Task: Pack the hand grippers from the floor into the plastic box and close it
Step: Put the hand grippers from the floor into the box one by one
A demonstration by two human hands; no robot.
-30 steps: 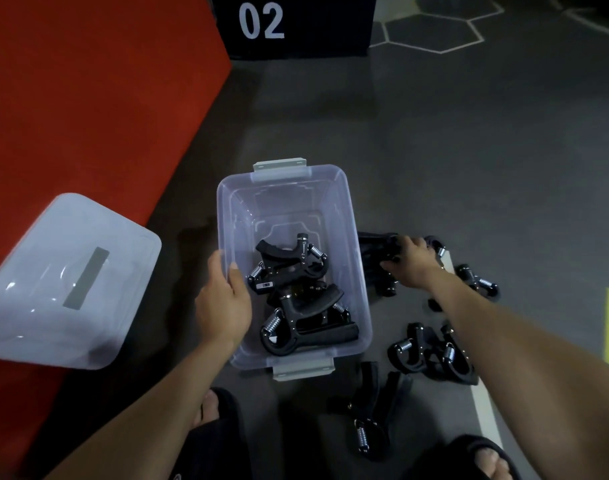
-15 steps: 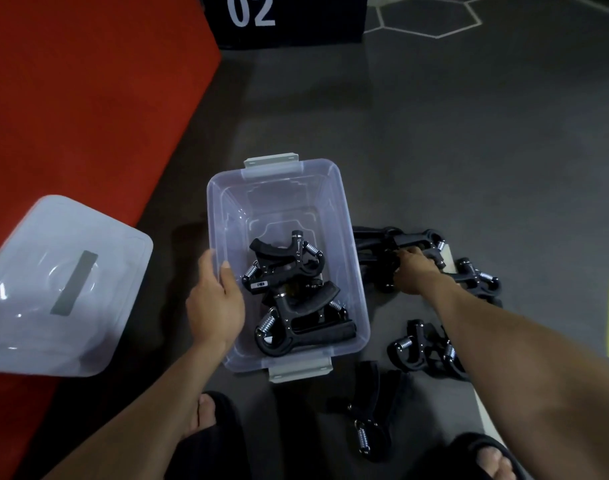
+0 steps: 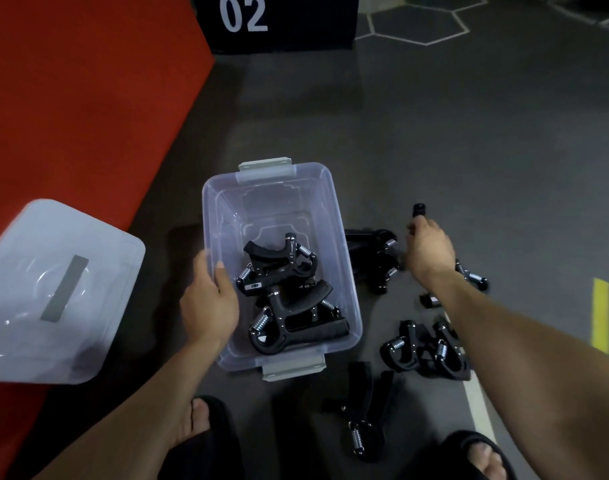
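Note:
A clear plastic box (image 3: 334, 216) with grey latches stands open on the dark floor, holding black hand grippers (image 3: 289, 296) with steel springs. My left hand (image 3: 208, 303) grips the box's left rim. My right hand (image 3: 429, 249) is closed around a black hand gripper (image 3: 419, 210), lifted just right of the box; only its handle end shows above my fingers. Several more hand grippers lie on the floor to the right of the box (image 3: 372, 261) and near my right forearm (image 3: 424, 351), with one by my feet (image 3: 362, 420).
The box's translucent lid (image 3: 54, 292) lies to the left, partly on a red mat (image 3: 71, 98). A black block marked 02 (image 3: 275, 19) stands at the back. My sandalled feet (image 3: 483, 459) are at the bottom edge. A yellow floor mark (image 3: 601, 313) is at right.
My right hand has closed on a hand gripper from the pile right of the box and raised it off the floor. The left hand stays on the box rim.

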